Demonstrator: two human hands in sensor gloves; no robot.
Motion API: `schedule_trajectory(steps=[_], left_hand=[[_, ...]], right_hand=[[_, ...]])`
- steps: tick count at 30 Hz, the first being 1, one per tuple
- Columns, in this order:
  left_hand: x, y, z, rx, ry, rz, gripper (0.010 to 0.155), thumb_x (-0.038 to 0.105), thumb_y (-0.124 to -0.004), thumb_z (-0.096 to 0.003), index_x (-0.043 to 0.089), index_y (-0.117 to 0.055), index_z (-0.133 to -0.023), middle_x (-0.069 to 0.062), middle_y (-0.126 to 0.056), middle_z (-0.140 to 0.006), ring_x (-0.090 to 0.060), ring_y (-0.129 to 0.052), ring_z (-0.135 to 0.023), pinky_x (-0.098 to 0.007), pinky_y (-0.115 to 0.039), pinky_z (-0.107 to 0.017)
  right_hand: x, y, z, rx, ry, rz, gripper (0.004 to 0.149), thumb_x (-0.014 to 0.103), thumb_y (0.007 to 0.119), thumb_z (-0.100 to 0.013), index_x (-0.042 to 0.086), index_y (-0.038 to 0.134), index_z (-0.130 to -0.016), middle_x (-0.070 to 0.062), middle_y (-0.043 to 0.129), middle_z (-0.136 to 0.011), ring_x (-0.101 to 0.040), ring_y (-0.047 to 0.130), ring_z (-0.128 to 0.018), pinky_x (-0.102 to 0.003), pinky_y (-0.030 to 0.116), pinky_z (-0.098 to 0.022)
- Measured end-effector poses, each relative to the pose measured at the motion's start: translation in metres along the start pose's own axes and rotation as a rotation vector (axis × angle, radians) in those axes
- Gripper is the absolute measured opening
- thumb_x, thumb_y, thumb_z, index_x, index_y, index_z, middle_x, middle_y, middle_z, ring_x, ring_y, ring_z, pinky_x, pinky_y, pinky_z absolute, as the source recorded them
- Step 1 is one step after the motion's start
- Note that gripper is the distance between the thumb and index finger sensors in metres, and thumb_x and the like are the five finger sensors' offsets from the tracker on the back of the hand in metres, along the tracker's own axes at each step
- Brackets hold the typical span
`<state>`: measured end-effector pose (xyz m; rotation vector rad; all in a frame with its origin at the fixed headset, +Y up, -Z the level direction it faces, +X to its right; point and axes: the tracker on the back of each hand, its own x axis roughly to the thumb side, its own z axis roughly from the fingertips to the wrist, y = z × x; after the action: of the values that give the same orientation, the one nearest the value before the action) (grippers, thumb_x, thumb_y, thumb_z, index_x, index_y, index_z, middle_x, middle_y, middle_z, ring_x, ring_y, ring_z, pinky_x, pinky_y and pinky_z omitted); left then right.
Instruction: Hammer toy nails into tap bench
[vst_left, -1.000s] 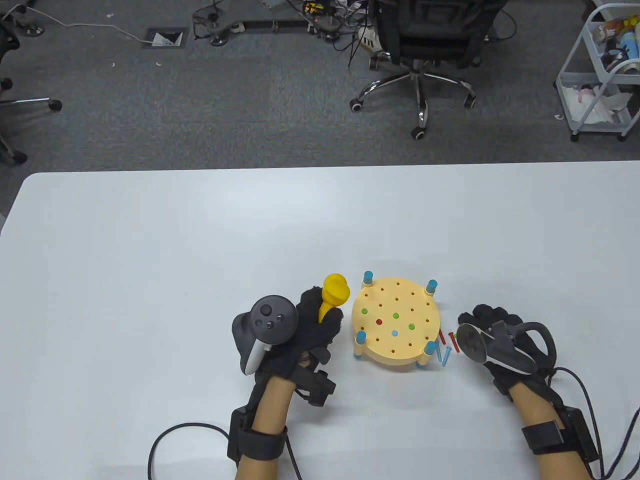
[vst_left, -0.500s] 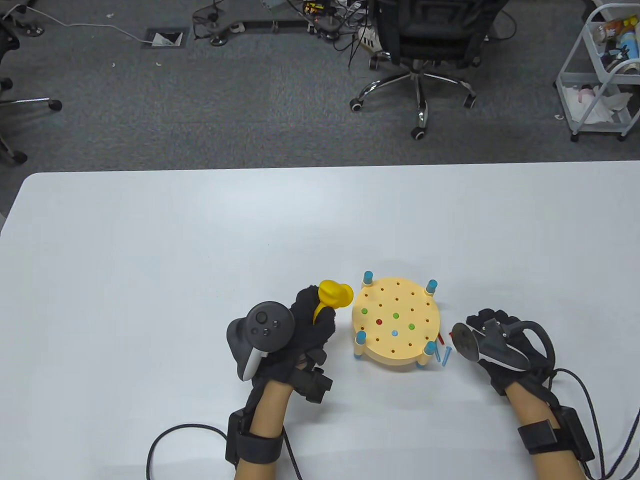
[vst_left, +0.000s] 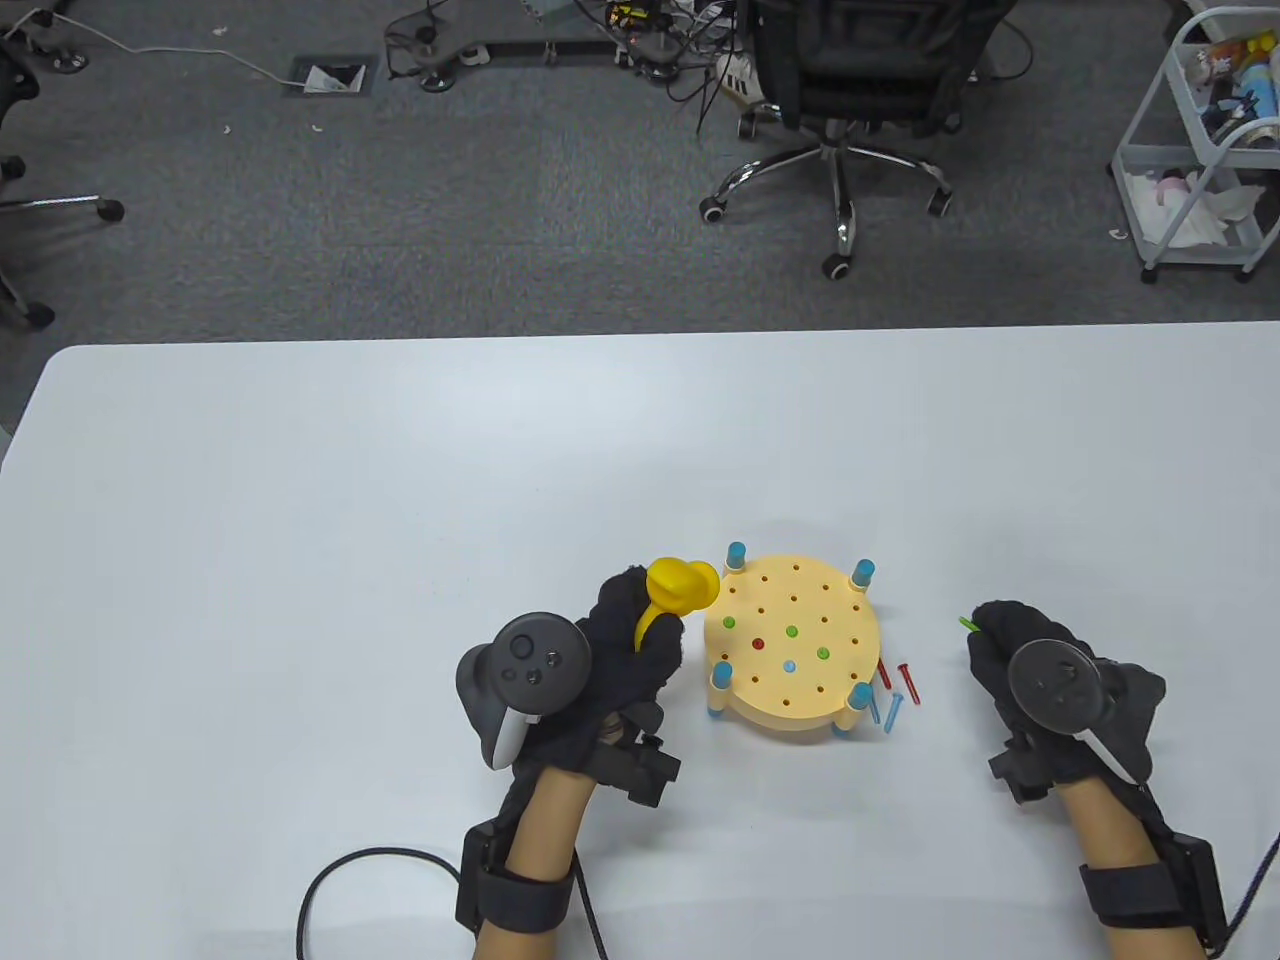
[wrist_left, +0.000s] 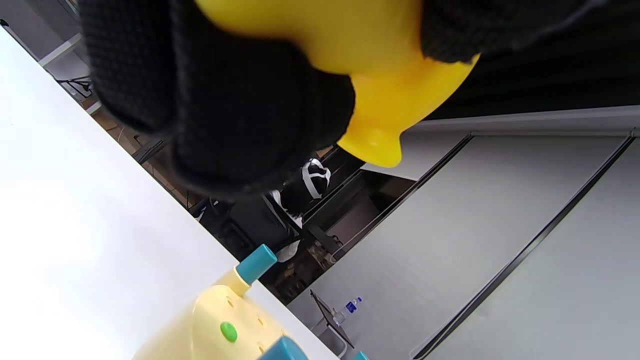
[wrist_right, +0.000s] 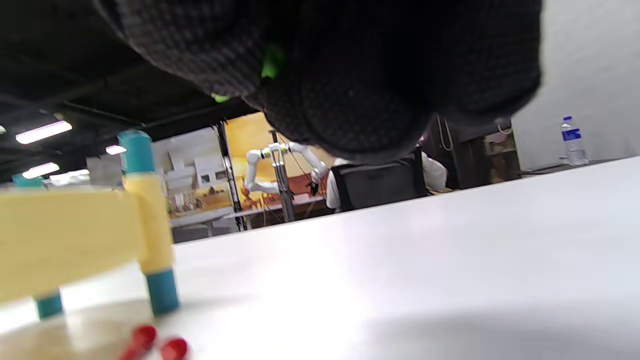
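The round yellow tap bench (vst_left: 792, 642) with blue posts stands near the table's front; several green, red and blue nails sit in its holes. My left hand (vst_left: 620, 655) grips the yellow toy hammer (vst_left: 675, 592), its head just left of the bench; the hammer also shows in the left wrist view (wrist_left: 380, 75). My right hand (vst_left: 1020, 650) is right of the bench and pinches a green nail (vst_left: 966, 623), seen between the fingers in the right wrist view (wrist_right: 272, 62). Two red nails (vst_left: 897, 680) and two blue nails (vst_left: 885, 708) lie loose beside the bench.
The white table (vst_left: 400, 480) spreads far to the left and back. Cables trail from both wrists at the front edge. An office chair (vst_left: 850, 90) and a cart (vst_left: 1210, 140) stand on the floor beyond the table.
My right hand has lifted from the loose nails and moved right with a green nail pinched in its fingers. The hammer head has tipped a little toward the bench.
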<state>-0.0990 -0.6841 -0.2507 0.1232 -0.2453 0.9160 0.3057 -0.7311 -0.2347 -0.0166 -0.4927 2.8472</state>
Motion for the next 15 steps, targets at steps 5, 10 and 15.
schedule_trajectory(steps=[5,10,15], left_hand=[[0.012,0.000,0.001,-0.037,-0.055,-0.095,0.069,0.046,-0.079,-0.0390,0.008,-0.057,-0.092,-0.015,-0.090,-0.072,-0.019,-0.103,-0.038,-0.048,-0.082,-0.047],[0.016,-0.002,0.001,-0.024,-0.086,-0.097,0.066,0.047,-0.080,-0.0382,0.007,-0.069,-0.090,-0.014,-0.099,-0.065,-0.020,-0.107,-0.035,-0.048,-0.085,-0.044],[0.013,-0.004,0.001,-0.008,-0.083,-0.166,0.065,0.050,-0.079,-0.0374,0.009,-0.074,-0.088,-0.012,-0.104,-0.060,-0.020,-0.109,-0.031,-0.045,-0.086,-0.042]], right_hand=[[0.038,-0.019,-0.003,0.019,-0.177,-0.047,0.040,0.040,0.076,-0.042,0.022,0.081,-0.077,-0.006,0.094,-0.061,-0.015,0.099,-0.039,-0.039,0.086,-0.042],[0.097,-0.033,-0.009,0.102,-0.348,0.045,0.040,0.039,0.077,-0.042,0.021,0.083,-0.077,-0.006,0.095,-0.059,-0.015,0.099,-0.038,-0.038,0.086,-0.041],[0.153,-0.026,-0.010,0.256,-0.530,0.293,0.040,0.038,0.079,-0.040,0.022,0.085,-0.076,-0.007,0.096,-0.060,-0.017,0.099,-0.040,-0.039,0.086,-0.044]])
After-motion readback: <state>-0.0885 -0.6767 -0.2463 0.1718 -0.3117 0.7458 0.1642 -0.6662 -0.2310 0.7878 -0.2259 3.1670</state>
